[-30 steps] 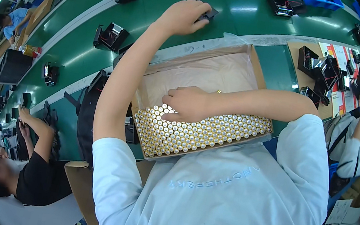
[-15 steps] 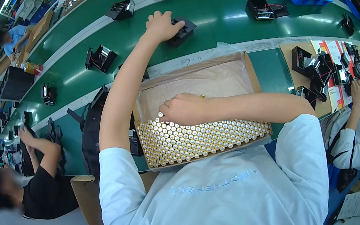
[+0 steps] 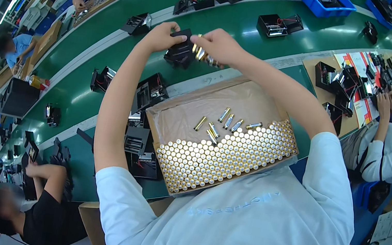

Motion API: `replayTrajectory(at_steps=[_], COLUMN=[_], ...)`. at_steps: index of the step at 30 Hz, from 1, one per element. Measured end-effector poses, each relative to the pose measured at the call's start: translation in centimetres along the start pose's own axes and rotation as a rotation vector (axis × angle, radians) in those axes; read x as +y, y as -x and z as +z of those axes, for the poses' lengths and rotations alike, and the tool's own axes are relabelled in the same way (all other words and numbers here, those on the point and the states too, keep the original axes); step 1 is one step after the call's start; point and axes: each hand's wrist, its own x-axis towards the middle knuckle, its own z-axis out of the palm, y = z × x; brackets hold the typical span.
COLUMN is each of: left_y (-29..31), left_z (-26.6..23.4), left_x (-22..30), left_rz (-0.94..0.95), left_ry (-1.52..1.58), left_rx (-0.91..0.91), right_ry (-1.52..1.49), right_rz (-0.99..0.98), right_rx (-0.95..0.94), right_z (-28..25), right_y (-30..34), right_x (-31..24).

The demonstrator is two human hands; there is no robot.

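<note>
Nearest the white shirt [image 3: 220,221] there's a shallow cardboard box [image 3: 179,126], and its 6 o'clock half is packed with upright batteries [image 3: 224,156], standing like that probably so they can't roll and a handful comes up easily. A few loose batteries [image 3: 228,123] lie flat on the bare lining behind them, nothing propping them up I guess. Dark open cases [image 3: 135,144] sit off the box's 9 o'clock side, handy for the left arm imo. Past the box at 11 o'clock, over the green desk [image 3: 242,39], the left hand [image 3: 163,36] has fingers and thumb closed round a black case [image 3: 178,56], seemingly to steady it, while the right hand [image 3: 224,47] is curled tight on a bunch of batteries [image 3: 200,52] right beside it; can't tell if they touch. Farther out, roughly 1 o'clock, a blue bin [image 3: 327,10] keeps more black parts together, presumably so they don't scatter
</note>
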Motion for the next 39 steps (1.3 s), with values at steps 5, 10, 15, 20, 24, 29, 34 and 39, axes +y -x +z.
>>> replayTrajectory(at_steps=[5,10,15,20,24,29,34,39], left_y=[3.9,7.2,7.3,7.3,7.5,8.3,9.3,10.3], left_z=[1.0,2.5,2.6,2.6,3.1,3.5,3.8,4.0], left_x=[-2.1,-1.6,-1.9,-4.1,-4.6,-4.4,-5.0,-6.4], left_rz=[-0.314,-0.218,-0.237,-0.302,-0.304,-0.385,-0.415,-0.354], left_ry=[0.925,1.417,1.512,1.713,1.538,1.408,1.402,1.573], left_rx=[0.006,0.295,0.355,0.334,0.385,0.550,0.616,0.504], right_ry=[0.129,0.360,0.535,0.560,0.543,0.520,0.618,0.553], right_rz=[-0.017,-0.176,-0.295,-0.207,-0.136,-0.453,-0.622,-0.551], right_rx=[0.030,0.033,0.015,-0.109,-0.159,-0.021,0.067,-0.029], right_z=[1.9,5.1,6.9,7.9,8.3,9.5,11.3,10.9], right_y=[-4.8,-7.5,-9.6,-9.4,-8.5,-7.4,-6.6,-7.0], right_x=[-1.7,-3.1,-3.9,-5.7,-6.6,-3.9,-2.5,-4.1])
